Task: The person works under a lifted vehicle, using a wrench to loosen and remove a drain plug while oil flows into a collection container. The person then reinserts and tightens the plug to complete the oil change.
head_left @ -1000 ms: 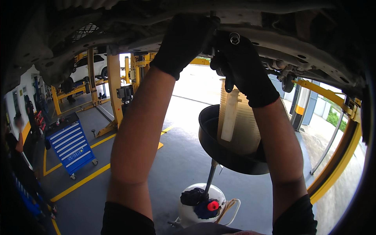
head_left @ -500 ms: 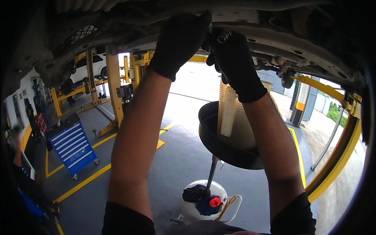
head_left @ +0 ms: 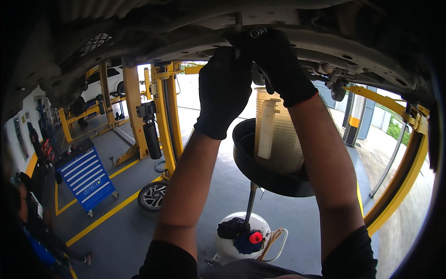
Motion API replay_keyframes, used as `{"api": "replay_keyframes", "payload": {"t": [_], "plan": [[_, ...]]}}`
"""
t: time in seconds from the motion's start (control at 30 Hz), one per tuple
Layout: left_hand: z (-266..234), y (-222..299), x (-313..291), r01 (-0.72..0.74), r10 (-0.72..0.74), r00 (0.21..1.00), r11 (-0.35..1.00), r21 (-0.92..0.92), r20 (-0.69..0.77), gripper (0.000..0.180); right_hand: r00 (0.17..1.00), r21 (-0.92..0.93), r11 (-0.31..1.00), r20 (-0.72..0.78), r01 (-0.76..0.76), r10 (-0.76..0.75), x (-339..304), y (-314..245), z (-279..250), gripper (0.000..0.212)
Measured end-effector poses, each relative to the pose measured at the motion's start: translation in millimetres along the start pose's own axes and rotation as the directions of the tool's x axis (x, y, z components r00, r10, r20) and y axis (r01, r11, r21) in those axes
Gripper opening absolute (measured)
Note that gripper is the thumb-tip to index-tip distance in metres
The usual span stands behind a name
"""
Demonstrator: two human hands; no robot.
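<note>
Both my hands, in black gloves, are raised to the underside of a lifted car [head_left: 320, 44]. My right hand [head_left: 281, 63] is closed around a tool whose hollow, round metal end [head_left: 257, 31], like a socket, sticks out by the fingers. A dark upright rod [head_left: 238, 21] rises between the hands and the car. My left hand [head_left: 224, 90] is lower and just left of the right, its fingers curled and close to it; what they hold is hidden. Below the right hand, a ribbed translucent plastic jug [head_left: 283, 135] stands in a wide black drain pan [head_left: 244, 156].
The pan sits on a pole above a white drain tank [head_left: 227, 249] with dark cloths and a red cap. Left are a blue tool cabinet [head_left: 86, 174], a wheel [head_left: 152, 195] and yellow lift posts [head_left: 167, 116]. A person [head_left: 44, 223] is at the far left.
My left hand has moved down and slightly right, away from the car's underside. My right hand has shifted slightly up and left with the tool. The wheel has come into view.
</note>
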State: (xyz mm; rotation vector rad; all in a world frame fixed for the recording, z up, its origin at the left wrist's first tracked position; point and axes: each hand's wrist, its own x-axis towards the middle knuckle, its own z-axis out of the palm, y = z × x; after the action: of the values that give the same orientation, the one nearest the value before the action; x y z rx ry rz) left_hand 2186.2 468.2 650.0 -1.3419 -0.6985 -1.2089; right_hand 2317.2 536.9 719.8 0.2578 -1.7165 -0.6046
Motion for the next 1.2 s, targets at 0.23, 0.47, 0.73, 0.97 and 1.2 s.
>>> {"api": "replay_keyframes", "payload": {"t": [0.23,0.47,0.73,0.97,1.2], "plan": [[-2.2,3.7,-0.6,0.580,-0.414,0.636,-0.301,-0.757,0.651,0.034,0.776,0.561,0.538,0.406,-0.629,0.483,3.0,-11.2,-26.3,0.029],[3.1,5.2,-6.2,0.451,-0.456,0.710,-0.291,-0.844,0.536,0.036,0.822,0.598,0.573,0.321,-0.561,0.470,6.4,-23.8,-14.3,0.030],[-6.0,16.5,3.3,0.535,-0.529,0.657,-0.174,-0.827,0.537,0.028,0.845,0.522,0.668,0.259,-0.530,0.469,7.0,-19.6,-11.0,0.030],[-2.5,9.7,-6.3,0.491,-0.443,0.723,-0.209,-0.846,0.530,0.037,0.770,0.529,0.562,0.384,-0.636,0.510,12.0,-35.7,-23.2,0.029],[4.3,20.3,-0.3,0.515,-0.529,0.676,-0.160,-0.842,0.514,0.038,0.720,0.476,0.553,0.313,-0.683,0.620,15.1,-39.5,-10.4,0.029]]}}
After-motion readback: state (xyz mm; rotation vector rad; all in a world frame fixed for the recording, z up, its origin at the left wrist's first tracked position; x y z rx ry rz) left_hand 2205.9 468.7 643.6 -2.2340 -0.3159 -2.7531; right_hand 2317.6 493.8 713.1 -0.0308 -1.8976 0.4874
